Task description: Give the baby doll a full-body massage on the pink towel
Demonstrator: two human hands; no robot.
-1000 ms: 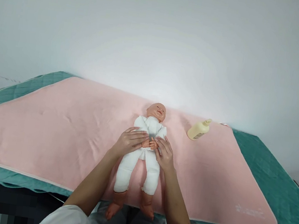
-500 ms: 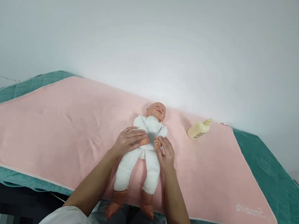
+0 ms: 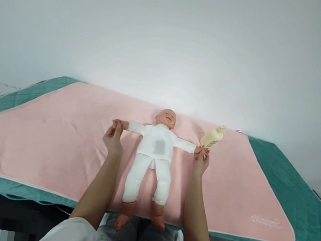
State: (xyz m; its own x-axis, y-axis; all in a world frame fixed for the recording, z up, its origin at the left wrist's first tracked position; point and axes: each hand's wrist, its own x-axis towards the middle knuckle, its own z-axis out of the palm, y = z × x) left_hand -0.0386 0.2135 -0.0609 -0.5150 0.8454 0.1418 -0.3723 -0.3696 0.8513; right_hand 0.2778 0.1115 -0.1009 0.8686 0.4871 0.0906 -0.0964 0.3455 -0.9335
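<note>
A baby doll (image 3: 157, 142) in white clothes lies on its back on a pink mat, head toward the wall, both arms stretched out sideways. My left hand (image 3: 113, 137) is closed around the doll's hand on the left side. On the right, my right hand (image 3: 201, 162) pinches the doll's other hand between thumb and fingers. A pale yellow pump bottle (image 3: 212, 137) leans just beyond my right hand, close to the doll's fingers. The doll's bare feet extend past the mat's front edge, above my lap.
The pink mat (image 3: 55, 137) covers most of a green quilted pad (image 3: 288, 172), which shows at both sides and along the front. Behind it rises a white wall (image 3: 173, 37). A dark object (image 3: 19, 218) is below the front edge at left.
The doll's arms have gone from folded over its belly to spread wide, drawn outward by my two hands. A grey patch on its chest is now uncovered.
</note>
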